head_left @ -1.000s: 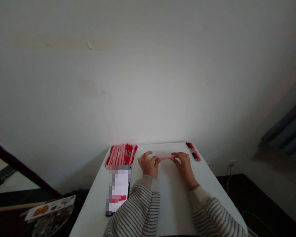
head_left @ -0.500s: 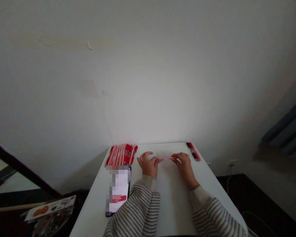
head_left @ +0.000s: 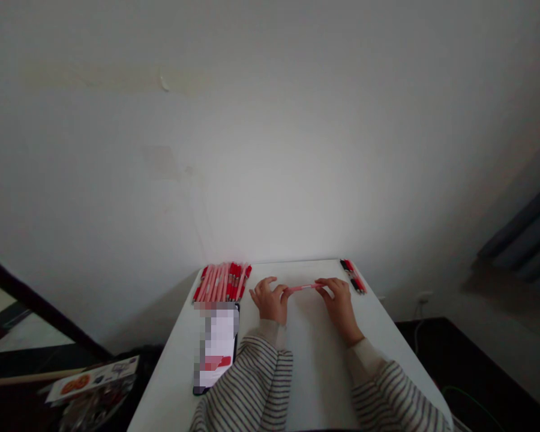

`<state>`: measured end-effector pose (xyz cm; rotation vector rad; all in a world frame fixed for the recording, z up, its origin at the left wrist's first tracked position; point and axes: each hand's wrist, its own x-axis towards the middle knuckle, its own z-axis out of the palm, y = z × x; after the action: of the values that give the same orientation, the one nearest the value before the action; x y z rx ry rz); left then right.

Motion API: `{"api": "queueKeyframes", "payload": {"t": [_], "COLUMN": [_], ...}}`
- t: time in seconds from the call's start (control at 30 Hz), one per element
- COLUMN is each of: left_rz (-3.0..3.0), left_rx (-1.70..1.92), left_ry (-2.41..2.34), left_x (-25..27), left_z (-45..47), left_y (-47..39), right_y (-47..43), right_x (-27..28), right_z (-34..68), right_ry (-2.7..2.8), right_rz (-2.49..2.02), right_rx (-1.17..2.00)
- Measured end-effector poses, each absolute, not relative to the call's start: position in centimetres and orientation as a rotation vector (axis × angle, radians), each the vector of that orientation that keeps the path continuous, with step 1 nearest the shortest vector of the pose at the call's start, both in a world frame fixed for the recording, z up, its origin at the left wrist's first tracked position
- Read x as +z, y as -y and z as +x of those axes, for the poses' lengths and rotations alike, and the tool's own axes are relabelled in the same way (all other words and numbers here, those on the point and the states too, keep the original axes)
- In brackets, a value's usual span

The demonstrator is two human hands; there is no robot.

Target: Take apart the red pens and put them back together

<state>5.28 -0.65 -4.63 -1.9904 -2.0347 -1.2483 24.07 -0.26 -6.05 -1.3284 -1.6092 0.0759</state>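
Between my two hands a pink pen (head_left: 303, 287) is held level above the white table. My left hand (head_left: 272, 300) pinches its left end between thumb and finger, the other fingers lifted off it. At the pen's right end, my right hand (head_left: 339, 302) grips it with thumb and fingertips. A row of pink and red pens (head_left: 220, 282) lies side by side at the table's back left corner. Several more pens (head_left: 353, 276), black, red and pink, lie at the back right corner.
A phone (head_left: 220, 348) with a lit, partly blurred screen lies left of my left forearm. The white table (head_left: 317, 372) stands against a wall (head_left: 270, 150). On the lower left are a dark bin-like container and a printed card (head_left: 94, 379). A wall socket (head_left: 425, 296) is at right.
My right hand has shifted slightly to the right along the pen, so a bit more of it shows. My left hand has barely moved.
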Motion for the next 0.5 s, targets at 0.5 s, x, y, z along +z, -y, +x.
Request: {"api": "queueKeyframes", "payload": {"t": [0.5], "left_rz": [-1.964], "left_rx": [-1.255], "left_ry": [2.064], "left_x": [-4.41], "left_z": [5.45], "left_y": [0.81], "right_y": [0.37], "right_x": [-5.88], "right_z": [23.94], "right_ry": [1.609], "right_rz": [-1.340], "right_rx": [0.091]}}
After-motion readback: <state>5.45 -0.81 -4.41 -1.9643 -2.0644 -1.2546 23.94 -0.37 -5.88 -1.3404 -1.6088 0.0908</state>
